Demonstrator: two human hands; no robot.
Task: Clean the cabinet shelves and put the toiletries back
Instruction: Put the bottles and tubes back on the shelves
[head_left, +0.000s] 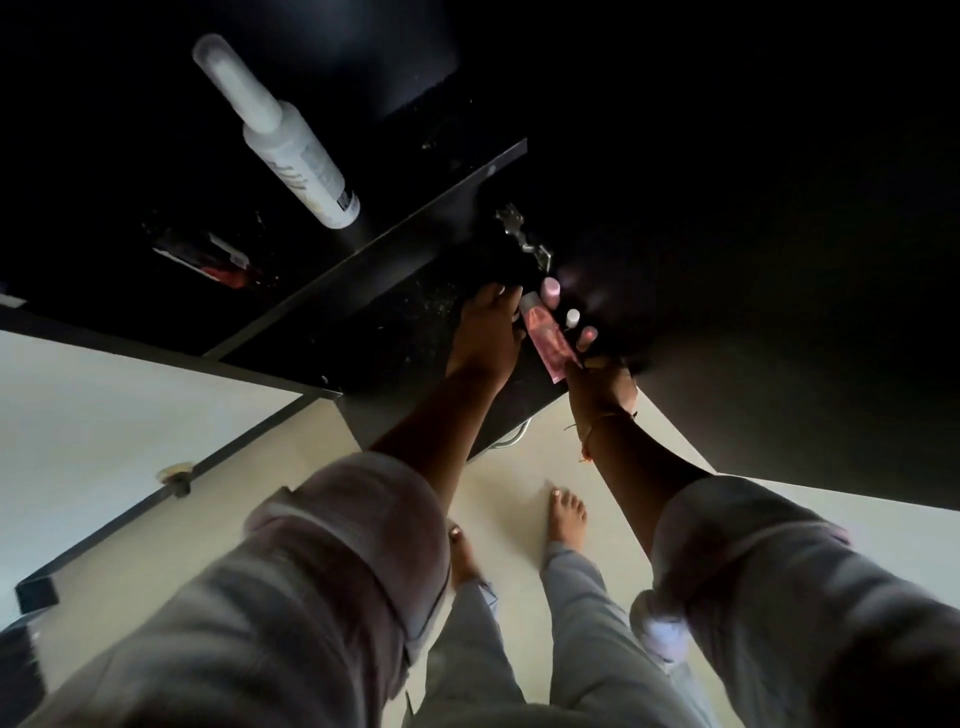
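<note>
head | we see the right hand (597, 384) pinching the lower end of a translucent pink plastic tube (545, 340) over the dark cabinet shelf (415, 322) | left hand (485, 338) curled at its cap end, grip unclear | small pale-capped bottles (550, 289) just beside | tall white plastic bottle (280, 135) in the compartment to the left

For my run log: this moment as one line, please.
right hand grips tube | left hand at its cap | white bottle apart, left
</note>
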